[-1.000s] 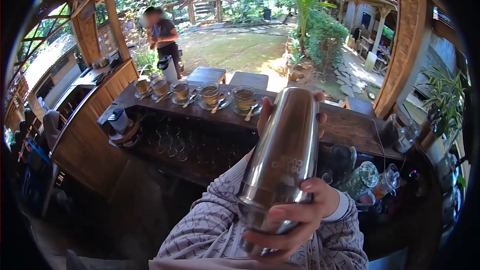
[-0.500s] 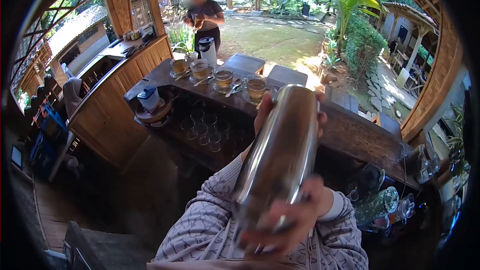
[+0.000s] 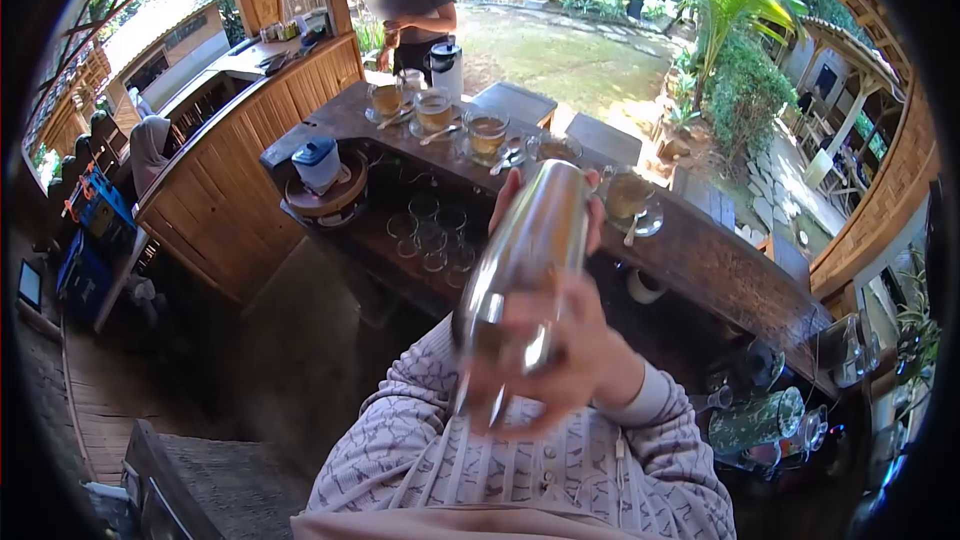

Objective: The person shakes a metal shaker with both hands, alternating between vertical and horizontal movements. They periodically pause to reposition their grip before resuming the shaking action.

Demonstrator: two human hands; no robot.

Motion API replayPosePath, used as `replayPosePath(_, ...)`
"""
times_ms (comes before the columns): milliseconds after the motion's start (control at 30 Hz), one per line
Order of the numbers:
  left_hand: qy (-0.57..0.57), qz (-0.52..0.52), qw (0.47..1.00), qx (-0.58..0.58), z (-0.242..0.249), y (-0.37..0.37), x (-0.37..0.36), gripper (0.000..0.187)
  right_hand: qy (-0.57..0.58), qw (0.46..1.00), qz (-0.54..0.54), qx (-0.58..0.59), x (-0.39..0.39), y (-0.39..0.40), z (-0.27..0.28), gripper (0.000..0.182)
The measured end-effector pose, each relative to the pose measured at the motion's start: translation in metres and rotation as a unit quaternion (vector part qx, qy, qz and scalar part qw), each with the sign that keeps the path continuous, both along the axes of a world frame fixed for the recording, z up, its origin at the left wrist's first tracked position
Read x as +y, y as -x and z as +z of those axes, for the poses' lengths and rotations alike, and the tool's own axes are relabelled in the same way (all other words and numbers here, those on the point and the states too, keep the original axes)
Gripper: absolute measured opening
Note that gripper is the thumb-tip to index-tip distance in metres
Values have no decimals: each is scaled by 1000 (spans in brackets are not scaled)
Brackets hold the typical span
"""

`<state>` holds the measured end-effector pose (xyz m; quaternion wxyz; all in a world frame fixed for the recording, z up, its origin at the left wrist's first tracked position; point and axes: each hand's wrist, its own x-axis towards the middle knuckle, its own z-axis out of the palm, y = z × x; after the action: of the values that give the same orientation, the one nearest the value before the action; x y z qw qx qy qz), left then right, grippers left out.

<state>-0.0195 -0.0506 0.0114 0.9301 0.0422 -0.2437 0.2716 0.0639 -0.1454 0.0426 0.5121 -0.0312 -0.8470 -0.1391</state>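
Nearest: patterned grey sleeves [image 3: 470,460] at bottom of view. Right hand [image 3: 545,365] wrapped round lower end of steel shaker [image 3: 525,255], fingers clenched on it, motion-blurred. Shaker held in air, tilted, top leaning away and to the right, above the dark wood counter [image 3: 740,270]. Left hand [image 3: 545,195] mostly hidden behind shaker's upper end; fingertips curl round top edge, gripping.

Below/behind shaker: empty glasses [image 3: 430,235] on lower shelf. Blue-lidded container [image 3: 317,162] on round wooden stand, left end of counter.

Counter top: row of glass cups of amber tea [image 3: 487,130] on saucers w/ spoons.

Far: a person in dark shirt [image 3: 415,10] standing by white jug [image 3: 445,65], garden beyond.
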Motion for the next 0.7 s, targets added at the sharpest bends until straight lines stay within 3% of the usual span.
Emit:
replayPosePath(33, 8, -1, 1000, 1, -58, -6, 26, 73, 51, 995, -84, 3, 14, 3, -2, 20)
replayPosePath(67, -18, 187, 978, 89, -127, -18, 29, 58, 50, 984, -162, -45, 41, -4, -16, 20)
replayPosePath(100, -47, 367, 913, 172, -116, -36, 50, 45, 249, 956, -33, 154, 59, 5, -19, 28)
replayPosePath(133, -49, 366, 913, 171, -120, -33, 49, 45, 246, 956, -34, 155, 61, 4, -20, 28)
replayPosePath(167, -8, 261, 963, 64, -124, -27, 46, 47, 256, 952, -45, 163, 60, 1, -20, 30)
replayPosePath(200, 40, 149, 987, -43, -87, -13, 22, 50, 270, 946, -56, 172, 53, 1, -13, 33)
replayPosePath(233, 89, 34, 984, -150, -57, -1, 2, 53, 180, 975, -129, 12, 27, 2, 5, 31)
replayPosePath(267, 62, 68, 993, 68, -23, 6, 15, 60, 60, 996, -62, -10, 15, 9, 8, 26)
replayPosePath(300, -47, 59, 997, 14, -6, 14, 12, 61, 31, 999, -8, -38, 0, 12, 14, 24)
replayPosePath(333, -158, 49, 985, -40, 9, 18, 8, 62, -69, 998, 9, -1, -6, 21, 8, 22)
replayPosePath(367, -154, 160, 973, -68, 23, 17, -8, 63, -131, 990, 29, 38, 1, 28, 0, 22)
replayPosePath(400, -154, 159, 973, -66, 19, 18, -1, 63, -192, 977, 50, 77, 9, 32, -10, 22)
replayPosePath(467, -8, 55, 997, 45, -9, 21, 21, 59, 78, 997, 13, 27, 19, 11, -13, 21)
replayPosePath(500, 80, 78, 989, 97, -29, 20, 29, 53, 136, 989, -48, 25, 38, 6, -18, 27)
replayPosePath(533, 126, -18, 990, -68, -77, 22, 23, 47, 189, 976, -109, 23, 56, 3, -24, 32)
replayPosePath(567, 134, 120, 982, 49, -99, 13, 34, 45, 180, 977, -110, 25, 62, 5, -28, 32)
replayPosePath(600, 135, 256, 943, 164, -110, 4, 44, 43, 232, 967, -70, 82, 65, 9, -31, 26)
replayPosePath(633, 157, 174, 968, 87, -114, 7, 46, 44, 281, 949, -29, 140, 64, 15, -23, 20)
replayPosePath(667, 183, 88, 979, 11, -120, 15, 49, 45, 235, 968, -86, 30, 48, 14, -15, 20)
replayPosePath(700, 73, -16, 990, 123, -53, 36, 42, 55, 120, 989, -88, 2, 32, 19, -9, 22)
